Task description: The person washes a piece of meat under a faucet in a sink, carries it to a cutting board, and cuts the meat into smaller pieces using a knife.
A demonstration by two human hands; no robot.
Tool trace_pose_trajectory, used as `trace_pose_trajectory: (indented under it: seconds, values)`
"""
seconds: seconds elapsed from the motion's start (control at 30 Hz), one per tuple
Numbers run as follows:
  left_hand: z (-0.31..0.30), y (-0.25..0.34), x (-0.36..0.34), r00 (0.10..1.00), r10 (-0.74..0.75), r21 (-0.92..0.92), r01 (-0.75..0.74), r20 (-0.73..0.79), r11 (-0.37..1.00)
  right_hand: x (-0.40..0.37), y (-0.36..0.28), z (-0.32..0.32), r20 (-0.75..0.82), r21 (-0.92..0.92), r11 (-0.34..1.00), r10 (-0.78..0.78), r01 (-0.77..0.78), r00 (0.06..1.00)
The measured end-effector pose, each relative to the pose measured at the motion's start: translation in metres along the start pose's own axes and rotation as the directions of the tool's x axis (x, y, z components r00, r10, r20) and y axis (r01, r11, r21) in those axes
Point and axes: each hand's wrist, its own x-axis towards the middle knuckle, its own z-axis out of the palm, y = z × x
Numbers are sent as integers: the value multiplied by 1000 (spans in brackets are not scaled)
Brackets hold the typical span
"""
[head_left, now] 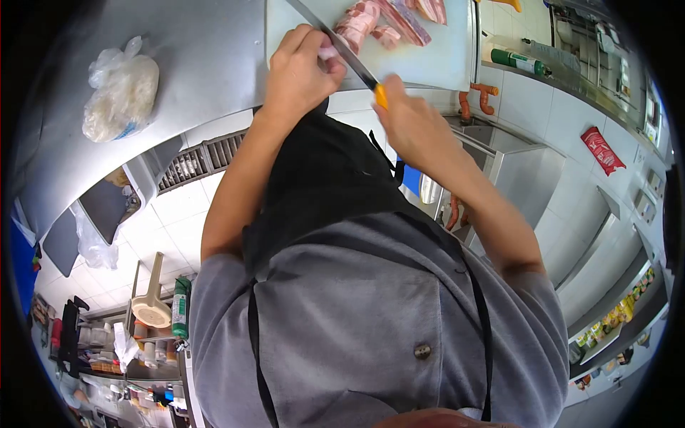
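Note:
My right hand (415,125) grips the yellow handle of a long knife (349,55), whose blade runs up and left over the white cutting board (421,68). My left hand (303,73), fingers curled, holds a small pale pink piece of meat (328,53) close beside the blade at the board's left part. Beyond the knife lie a pale pink chunk of meat (359,25), a small piece (386,36) and streaky strips (407,23).
A knotted plastic bag with pale contents (123,93) rests on the steel counter (207,50) at the left. Green bottles (517,61) lie at the upper right. Orange pipes (477,100) and a metal basin (524,175) are right of my right arm.

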Motion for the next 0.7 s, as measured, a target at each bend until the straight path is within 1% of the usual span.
trace_pose_trajectory:
  seconds: [0.03, 0.07, 0.13, 0.2, 0.23, 0.27, 0.33, 0.4, 0.43, 0.47, 0.5, 0.53, 0.6, 0.63, 0.7]
  values:
    - [3, -3, 1, 1000, -12, -1, 12, 0, 1000, 18, 0, 11, -82, 16, 998, -66, 67, 994]
    - [5, -5, 2, 1000, -9, -9, 9, -18, 1000, 32, 1, 19, -69, 16, 998, -65, 66, 996]
    - [1, -3, -5, 1000, -12, -9, 12, -27, 1000, 48, -1, 32, -184, 77, 989, -113, 128, 977]
    - [-1, -3, -4, 998, -61, -88, 61, 4, 994, 50, -1, 35, -231, 49, 992, -105, 119, 967]
    - [-1, -3, -5, 996, -89, -137, 92, 28, 986, 50, 1, 34, -218, 52, 990, -114, 129, 969]
    - [0, -3, -4, 997, -77, -145, 80, 26, 986, 48, 2, 32, -205, 55, 990, -119, 133, 972]
    - [1, 0, -7, 994, -105, -123, 104, -2, 987, 41, 3, 22, -197, 26, 990, -133, 141, 971]
    - [2, 0, -8, 995, -96, -124, 93, -18, 988, 17, 5, 8, 9, 44, 999, 4, -4, 1000]
    - [3, -1, -8, 995, -93, -124, 87, -40, 988, -1, 8, 2, 11, 42, 999, 7, -8, 1000]
    - [4, -1, -7, 994, -96, -128, 90, -43, 988, -20, 13, -5, 60, 12, 999, 42, -43, 997]
    - [2, -1, -6, 995, -93, -136, 88, -36, 987, -29, 16, -8, 113, -18, 997, 76, -74, 991]
    - [1, -1, -7, 996, -90, -142, 86, -24, 986, -25, 19, -2, 122, -16, 997, 75, -74, 990]
    - [2, -5, -5, 997, -75, -135, 71, -27, 988, -3, 26, 20, 32, 39, 999, 25, -26, 999]
    - [3, -5, -6, 998, -61, -134, 56, -31, 989, 11, 28, 30, 38, 45, 998, 29, -31, 999]
    - [1, -8, -5, 998, -59, -116, 57, -19, 992, 39, 27, 45, -120, 122, 989, -73, 88, 990]
